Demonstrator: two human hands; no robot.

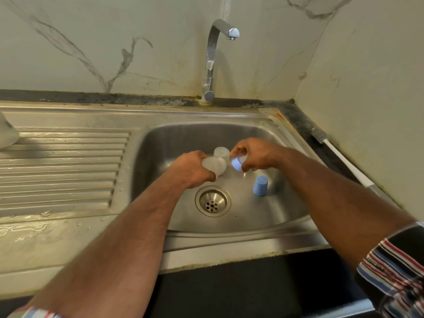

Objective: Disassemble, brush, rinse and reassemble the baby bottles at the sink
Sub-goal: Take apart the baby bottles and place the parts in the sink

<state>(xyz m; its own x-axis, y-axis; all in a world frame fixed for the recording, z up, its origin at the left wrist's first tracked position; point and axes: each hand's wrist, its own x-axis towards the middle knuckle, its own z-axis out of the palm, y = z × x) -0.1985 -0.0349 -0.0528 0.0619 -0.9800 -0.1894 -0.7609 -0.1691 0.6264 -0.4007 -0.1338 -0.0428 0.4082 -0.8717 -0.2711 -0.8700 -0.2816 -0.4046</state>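
Over the steel sink basin (284, 210), my left hand (192, 168) grips a clear bottle body (214, 165) lying on its side. My right hand (254, 157) pinches a blue collar with a clear teat (237, 164) just right of the bottle's mouth. Behind them a second clear bottle (221, 152) stands in the basin. A blue cap (260, 185) stands upright on the basin floor, right of the drain (212, 201).
The tap (215, 53) rises behind the basin, with no water running. A white bottle brush (339, 157) lies on the dark counter at the right. The wet ribbed drainboard (64, 166) lies to the left, with a pale object (6, 131) at its far edge.
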